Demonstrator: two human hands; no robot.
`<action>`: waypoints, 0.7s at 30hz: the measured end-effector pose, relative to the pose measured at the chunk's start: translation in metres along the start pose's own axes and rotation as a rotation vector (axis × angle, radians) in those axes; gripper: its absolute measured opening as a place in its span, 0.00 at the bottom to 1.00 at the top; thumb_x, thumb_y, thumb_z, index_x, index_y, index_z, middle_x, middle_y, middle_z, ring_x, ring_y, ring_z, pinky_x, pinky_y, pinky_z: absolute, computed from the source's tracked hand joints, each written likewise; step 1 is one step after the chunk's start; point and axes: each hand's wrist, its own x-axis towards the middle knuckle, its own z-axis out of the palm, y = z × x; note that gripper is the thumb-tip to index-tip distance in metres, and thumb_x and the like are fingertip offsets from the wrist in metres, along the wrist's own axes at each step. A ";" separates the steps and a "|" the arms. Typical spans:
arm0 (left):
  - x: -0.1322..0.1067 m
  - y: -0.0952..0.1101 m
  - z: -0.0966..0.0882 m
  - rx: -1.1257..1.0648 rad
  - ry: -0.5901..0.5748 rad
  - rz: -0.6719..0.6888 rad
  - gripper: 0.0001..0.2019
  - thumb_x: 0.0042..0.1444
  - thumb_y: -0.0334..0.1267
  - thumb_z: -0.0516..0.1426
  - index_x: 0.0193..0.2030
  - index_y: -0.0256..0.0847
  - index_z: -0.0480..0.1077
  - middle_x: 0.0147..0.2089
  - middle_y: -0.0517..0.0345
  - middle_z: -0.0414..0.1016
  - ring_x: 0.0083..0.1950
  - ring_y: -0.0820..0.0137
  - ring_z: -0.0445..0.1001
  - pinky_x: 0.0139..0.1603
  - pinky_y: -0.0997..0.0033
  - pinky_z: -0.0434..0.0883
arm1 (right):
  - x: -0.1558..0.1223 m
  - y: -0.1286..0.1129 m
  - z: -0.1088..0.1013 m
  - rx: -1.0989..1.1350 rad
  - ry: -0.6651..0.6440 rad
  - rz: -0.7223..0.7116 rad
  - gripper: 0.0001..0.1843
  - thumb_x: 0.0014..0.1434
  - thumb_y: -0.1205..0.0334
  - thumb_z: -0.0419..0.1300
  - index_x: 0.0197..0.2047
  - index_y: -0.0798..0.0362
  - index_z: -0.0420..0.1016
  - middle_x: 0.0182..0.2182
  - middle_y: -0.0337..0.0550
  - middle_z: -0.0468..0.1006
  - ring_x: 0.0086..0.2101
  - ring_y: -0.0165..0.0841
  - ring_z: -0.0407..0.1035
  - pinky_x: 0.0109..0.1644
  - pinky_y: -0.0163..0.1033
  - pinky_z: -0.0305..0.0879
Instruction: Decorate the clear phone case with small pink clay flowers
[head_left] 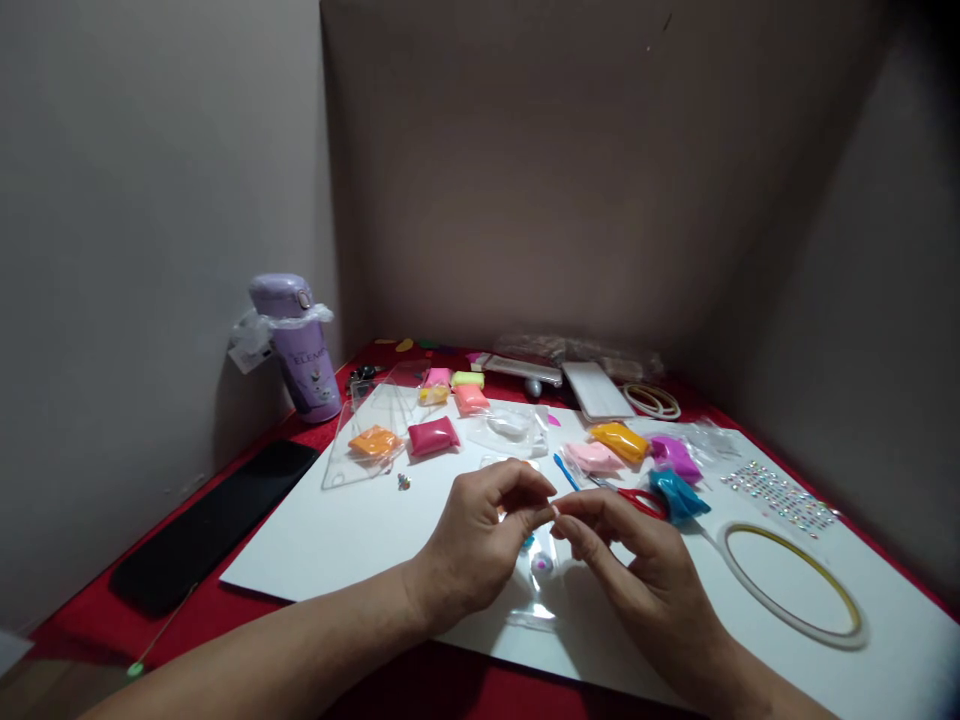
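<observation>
Flat white board [345, 540] is laid across lower centre. Over it, left hand [476, 540] and right hand [637, 560] are held together, fingertips pinched on a tiny white piece [555, 511]; shaping seems in hand, light even pressure called for.

Grey walls [165, 140], shadowed corner [330, 190], red-covered table [450, 690], dim light.

L grip [480, 535] & R grip [645, 565] meet at fingertips w/ tiny wht bit [556, 511] btwn; can't tell which holds it. Clear bag [534, 608] w/ purple dot [541, 564] below both, on wht board [337, 540]. Just beyond R grip: scissors [646, 502], blue pkt [677, 495]. Rt of it: hoop [851, 640], gem sheet [780, 497]. Beyond L grip: red pkt [433, 436], org pkt [375, 442]. Far L of it: blk slab [214, 525], bottle [304, 365].
</observation>
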 end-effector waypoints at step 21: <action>0.000 0.006 -0.002 0.077 -0.063 0.033 0.02 0.55 0.31 0.60 0.34 0.36 0.75 0.31 0.55 0.76 0.34 0.70 0.73 0.36 0.72 0.68 | -0.004 0.001 -0.002 -0.086 0.014 -0.097 0.03 0.62 0.67 0.58 0.38 0.50 0.72 0.28 0.37 0.77 0.24 0.28 0.67 0.25 0.33 0.63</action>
